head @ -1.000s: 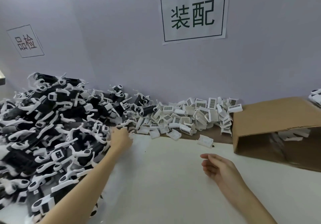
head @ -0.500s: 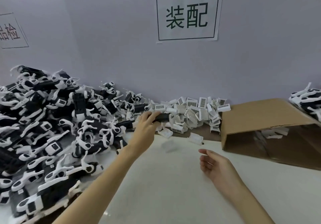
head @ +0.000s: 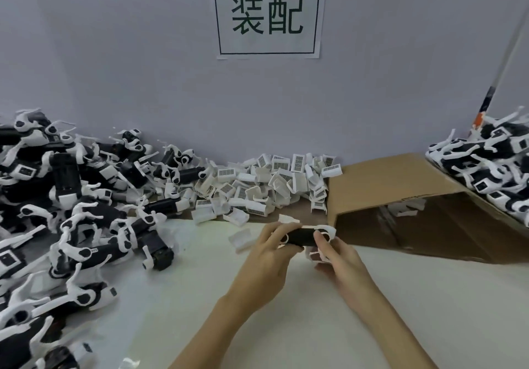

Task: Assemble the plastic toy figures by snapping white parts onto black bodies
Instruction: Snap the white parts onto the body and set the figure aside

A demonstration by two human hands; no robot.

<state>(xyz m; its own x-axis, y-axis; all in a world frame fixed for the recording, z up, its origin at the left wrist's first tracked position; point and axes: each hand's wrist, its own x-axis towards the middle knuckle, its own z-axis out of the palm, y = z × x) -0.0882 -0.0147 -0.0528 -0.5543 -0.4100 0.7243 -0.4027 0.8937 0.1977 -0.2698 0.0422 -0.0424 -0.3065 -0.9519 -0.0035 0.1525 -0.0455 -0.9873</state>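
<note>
A black toy body with white ends is held over the white table between both hands. My left hand grips its left end. My right hand grips its right end, and a white part shows under that hand's fingers. A loose white part lies just left of my hands. A heap of small white parts with grille faces runs along the wall. A big pile of black-and-white figures fills the left side.
A cardboard box lies on its side at the right, open toward me, with white parts inside. More figures are stacked on top of it at the far right. A wall with a paper sign stands behind.
My left hand has brought a black body from the pile's edge to the table's middle. My right hand has risen from the table and taken its other end.
</note>
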